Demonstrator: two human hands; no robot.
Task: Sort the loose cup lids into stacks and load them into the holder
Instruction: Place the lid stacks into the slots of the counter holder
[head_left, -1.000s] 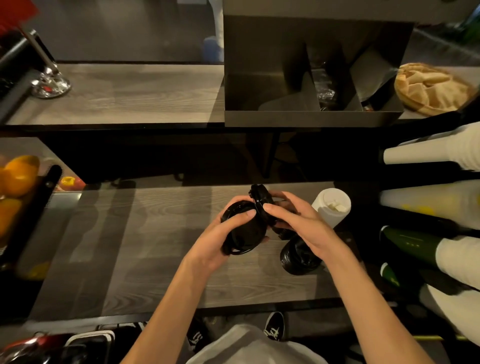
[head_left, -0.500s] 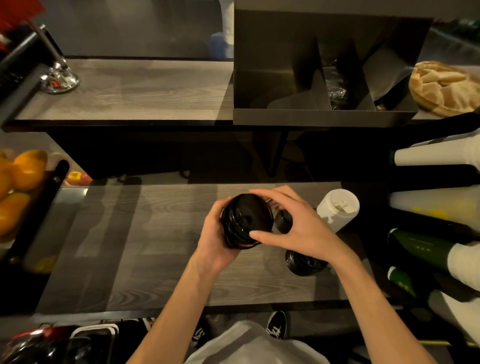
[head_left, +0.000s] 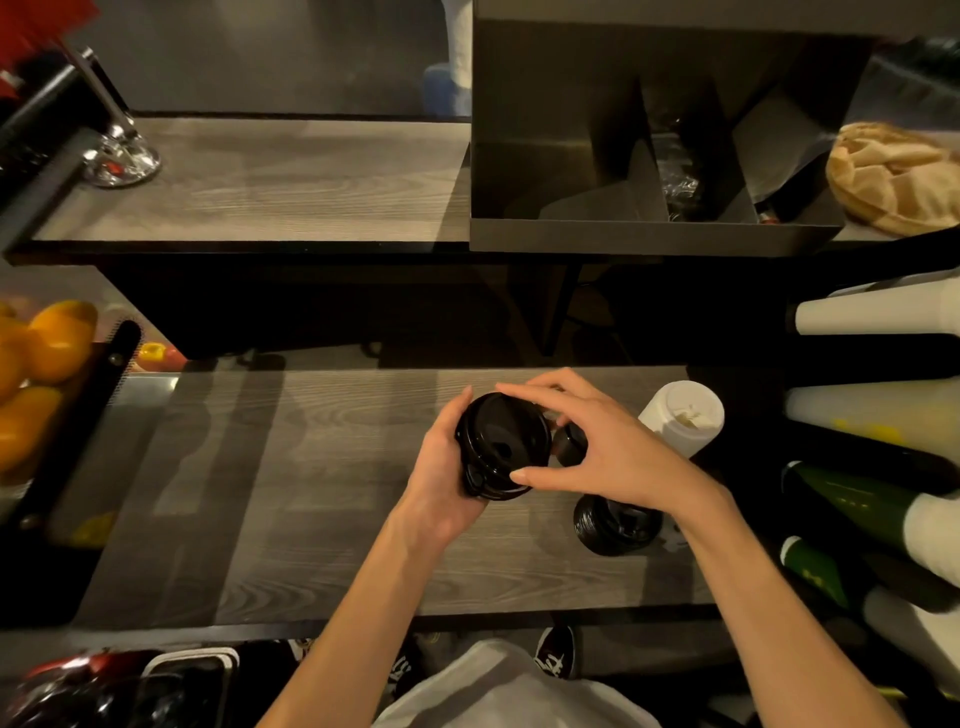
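Left hand (head_left: 441, 483) grip curled round stack of black lids (head_left: 501, 447), held above surface (head_left: 311, 493). Right hand (head_left: 602, 452) grip pinches same stack's top lid. Second lid stack (head_left: 615, 525) on surface, just right of grips. Holder (head_left: 649, 236) far behind, on shelf.

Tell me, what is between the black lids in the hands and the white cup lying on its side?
In the head view, a small black lid lies between the stack of black lids and the white cup, partly hidden by the right hand.
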